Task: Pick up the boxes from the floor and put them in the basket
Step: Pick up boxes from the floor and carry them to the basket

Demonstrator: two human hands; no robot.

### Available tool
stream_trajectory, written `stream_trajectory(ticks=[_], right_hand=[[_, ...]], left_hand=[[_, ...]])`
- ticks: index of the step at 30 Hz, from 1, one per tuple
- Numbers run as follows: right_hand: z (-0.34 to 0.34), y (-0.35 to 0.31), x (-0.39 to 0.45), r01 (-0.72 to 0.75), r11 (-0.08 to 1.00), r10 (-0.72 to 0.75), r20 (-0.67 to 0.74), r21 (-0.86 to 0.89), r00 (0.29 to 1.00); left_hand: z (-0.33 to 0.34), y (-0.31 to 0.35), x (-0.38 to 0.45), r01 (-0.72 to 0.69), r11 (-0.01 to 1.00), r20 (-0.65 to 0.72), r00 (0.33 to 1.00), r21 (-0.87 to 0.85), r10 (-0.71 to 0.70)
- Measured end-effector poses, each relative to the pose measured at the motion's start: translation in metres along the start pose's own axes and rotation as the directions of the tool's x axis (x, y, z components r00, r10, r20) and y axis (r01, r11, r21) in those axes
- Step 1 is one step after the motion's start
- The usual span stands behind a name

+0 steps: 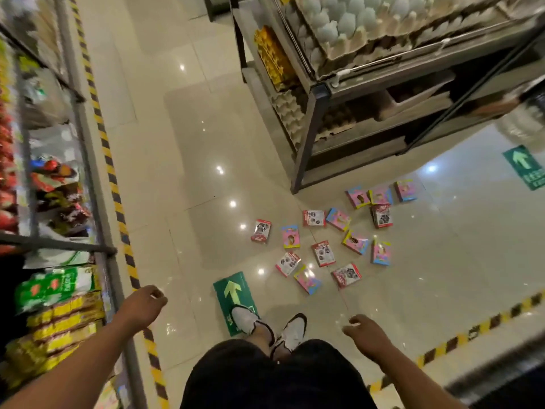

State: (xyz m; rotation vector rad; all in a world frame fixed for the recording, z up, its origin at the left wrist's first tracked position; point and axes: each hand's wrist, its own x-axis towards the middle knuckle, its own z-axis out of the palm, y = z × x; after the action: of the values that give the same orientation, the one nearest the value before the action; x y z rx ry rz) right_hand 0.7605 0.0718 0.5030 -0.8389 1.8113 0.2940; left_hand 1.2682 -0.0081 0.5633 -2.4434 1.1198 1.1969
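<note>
Fingers (153, 292) loosely curled above scattered boxes (323, 253)

Pale floor tiles (206, 160), smooth and highly glossy, mirror the ceiling lights as bright spots. Small boxes (323, 253) scattered on them look like printed cardboard with a slight sheen. A dark rack (309, 137) has matt metal posts. It carries rough grey-brown paper-pulp egg trays (368, 36). Shelf packets (56, 286) look like shiny plastic film.
</note>
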Motion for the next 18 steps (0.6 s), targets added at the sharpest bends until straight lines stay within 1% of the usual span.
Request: stream_trajectory(ticks=[1, 2, 5, 8, 9, 12, 15, 18], right_hand=[[0.010, -0.006, 0.001, 0.010, 1.000, -0.011, 0.017, 0.028, 1.000], [0.018, -0.013, 0.003, 0.014, 0.998, -0.015, 0.026, 0.061, 1.000], [0.031, -0.027, 0.027, -0.026, 0.991, 0.022, 0.036, 0.132, 0.999], [0.037, -0.040, 0.063, -0.082, 0.969, 0.074, 0.045, 0.234, 0.996], [0.038, -0.044, 0.077, -0.101, 0.962, 0.093, 0.047, 0.253, 0.995], [0.050, -0.065, 0.130, -0.135, 0.948, 0.125, 0.053, 0.287, 0.991], [0.075, -0.081, 0.202, -0.148, 0.934, 0.140, 0.049, 0.324, 0.989], [0.112, -0.096, 0.284, -0.192, 0.886, 0.191, 0.046, 0.422, 0.981]], left_hand=[[0.004, 0.007, 0.007, 0.003, 1.000, 0.013, 1.000, -0.005, -0.002], [0.010, 0.020, 0.011, 0.008, 0.999, 0.025, 1.000, -0.053, -0.007], [0.037, 0.069, 0.022, 0.023, 0.988, 0.086, 0.996, -0.155, -0.009], [0.077, 0.107, 0.053, -0.061, 0.989, 0.130, 0.988, -0.135, 0.079], [0.091, 0.117, 0.067, -0.070, 0.990, 0.148, 0.985, -0.124, 0.088], [0.139, 0.144, 0.128, -0.059, 0.995, 0.207, 0.975, -0.085, 0.076], [0.192, 0.167, 0.204, -0.023, 0.998, 0.229, 0.973, -0.061, 0.036], [0.249, 0.180, 0.289, -0.001, 1.000, 0.233, 0.972, -0.031, 0.008]])
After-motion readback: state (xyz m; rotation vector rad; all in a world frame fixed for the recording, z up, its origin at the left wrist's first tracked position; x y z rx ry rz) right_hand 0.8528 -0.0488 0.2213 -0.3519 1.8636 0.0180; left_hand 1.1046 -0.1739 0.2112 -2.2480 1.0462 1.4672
